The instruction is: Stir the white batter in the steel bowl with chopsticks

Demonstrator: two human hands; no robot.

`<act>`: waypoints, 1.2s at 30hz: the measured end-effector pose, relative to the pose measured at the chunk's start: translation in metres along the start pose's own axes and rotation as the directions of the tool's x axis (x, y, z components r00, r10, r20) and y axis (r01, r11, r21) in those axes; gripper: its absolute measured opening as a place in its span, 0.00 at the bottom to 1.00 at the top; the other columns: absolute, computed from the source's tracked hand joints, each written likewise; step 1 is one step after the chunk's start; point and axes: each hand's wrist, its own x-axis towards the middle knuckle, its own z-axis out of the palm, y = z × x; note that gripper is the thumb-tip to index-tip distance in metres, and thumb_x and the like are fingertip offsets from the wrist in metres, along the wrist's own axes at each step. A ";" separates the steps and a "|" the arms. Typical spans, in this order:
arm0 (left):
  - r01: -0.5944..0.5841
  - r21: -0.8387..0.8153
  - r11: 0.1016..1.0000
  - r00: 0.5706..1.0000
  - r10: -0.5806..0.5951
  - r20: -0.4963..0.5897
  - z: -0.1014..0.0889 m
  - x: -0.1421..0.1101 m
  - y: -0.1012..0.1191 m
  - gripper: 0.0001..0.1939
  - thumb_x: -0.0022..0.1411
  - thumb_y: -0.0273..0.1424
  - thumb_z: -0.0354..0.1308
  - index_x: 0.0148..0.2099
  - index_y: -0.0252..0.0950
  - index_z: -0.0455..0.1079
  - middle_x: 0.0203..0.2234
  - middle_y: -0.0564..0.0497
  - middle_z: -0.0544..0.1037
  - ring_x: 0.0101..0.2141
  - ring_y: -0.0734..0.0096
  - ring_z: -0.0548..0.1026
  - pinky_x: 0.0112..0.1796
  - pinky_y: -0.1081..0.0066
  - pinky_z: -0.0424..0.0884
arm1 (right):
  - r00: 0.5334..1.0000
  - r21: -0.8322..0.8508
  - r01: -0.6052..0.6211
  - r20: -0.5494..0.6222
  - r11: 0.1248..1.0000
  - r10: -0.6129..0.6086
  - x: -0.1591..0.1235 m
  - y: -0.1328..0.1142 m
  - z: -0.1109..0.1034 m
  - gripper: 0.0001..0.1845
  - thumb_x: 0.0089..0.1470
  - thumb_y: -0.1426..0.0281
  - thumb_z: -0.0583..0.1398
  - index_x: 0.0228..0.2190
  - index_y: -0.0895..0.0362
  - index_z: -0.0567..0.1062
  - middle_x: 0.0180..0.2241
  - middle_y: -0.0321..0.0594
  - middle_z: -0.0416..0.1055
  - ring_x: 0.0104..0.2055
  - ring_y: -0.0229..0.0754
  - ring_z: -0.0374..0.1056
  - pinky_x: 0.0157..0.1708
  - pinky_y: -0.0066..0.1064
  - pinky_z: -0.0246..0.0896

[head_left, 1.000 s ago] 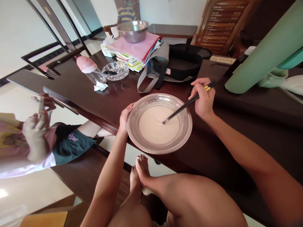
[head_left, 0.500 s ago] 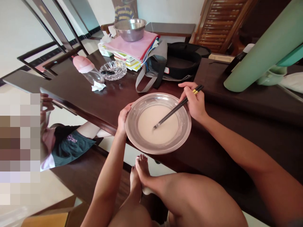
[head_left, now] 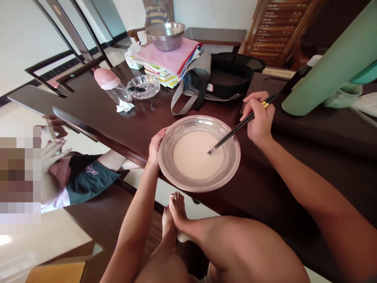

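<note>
A wide metal basin (head_left: 232,173) stands at the near edge of the dark table, with a pale, creamy batter (head_left: 194,161) in it. My left hand (head_left: 156,144) grips the basin's left rim; its fingertips are partly hidden behind the rim. Beyond the right rim, my right hand (head_left: 260,118) is closed around black chopsticks (head_left: 240,125) with yellow bands near their top. They slant down to the left, and their coated tips are at the batter's surface, right of its middle.
Behind the basin lie a grey-and-black bag (head_left: 229,76) and a stack of books (head_left: 165,76) bearing a metal bowl (head_left: 166,39). A glass ashtray (head_left: 144,87) and pink-capped bottle (head_left: 110,82) stand left. A green cylinder (head_left: 321,70) leans in at right. Another person (head_left: 88,177) sits at left.
My right hand has moved right, away from the basin's rim, drawing the chopstick tips rightward through the batter. My left hand stays on the rim. The other person's hand has come into view.
</note>
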 end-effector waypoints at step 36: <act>0.038 -0.047 0.998 0.999 -0.040 -0.023 0.001 0.000 0.001 0.17 0.58 0.39 0.50 0.44 0.37 0.74 0.38 0.49 0.80 0.41 0.61 0.76 0.43 0.66 0.70 | 0.981 0.002 -0.097 0.168 0.995 0.095 -0.013 -0.007 0.010 0.15 0.57 0.55 0.56 0.36 0.52 0.74 0.16 0.30 0.66 0.17 0.34 0.61 0.18 0.30 0.53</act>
